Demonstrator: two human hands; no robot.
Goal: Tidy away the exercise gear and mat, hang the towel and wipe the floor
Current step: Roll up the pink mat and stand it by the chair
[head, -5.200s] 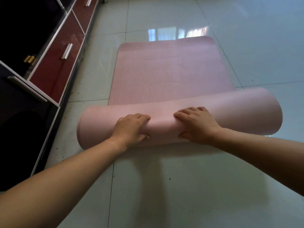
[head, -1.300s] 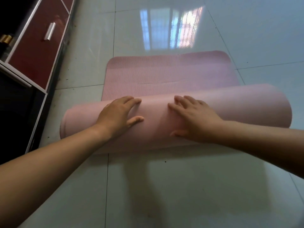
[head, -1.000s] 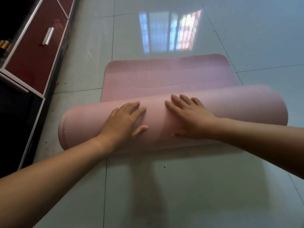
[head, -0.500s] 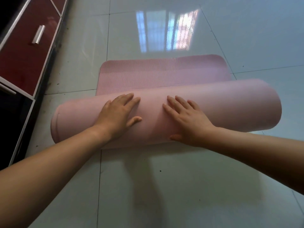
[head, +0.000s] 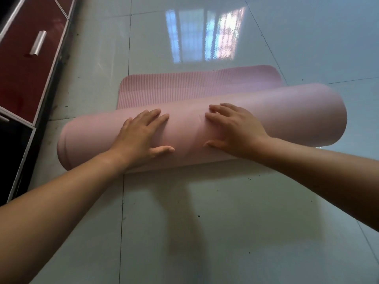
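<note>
Pale glossy tile floor (head: 205,222) nearest, dark specks on it, both bare forearms reaching out over it.

Left hand (head: 141,138): flat on the near upper face of the rolled mat (head: 297,115). Fingers straight, slightly spread, pointing away; thumb out sideways, lower on the roll. Palm pressing, nothing gripped.

Right hand (head: 235,132): same posture, just right of the left one. Fingers straight on top of the roll, thumb low on the near side. Not clamped on anything either. A strip of bare mat shows between the two hands.

Mat: pink, smooth side out, mostly rolled into a thick tube lying crosswise on the floor. Both hands sit around the middle of its length; the roll runs well past each hand to left and right. Left end of the roll is near the cabinet (head: 24,68), not touching as far as I can tell.

Beyond the roll: unrolled part (head: 194,87), ribbed side up, flat on the floor, rounded far corners. Its near edge is hidden behind the roll.

Further out: bare tile with a window reflection (head: 203,35).

Far left edge: cabinet with dark red drawer fronts, pale trim, one metal handle (head: 38,43); black panel on its nearer section.
</note>
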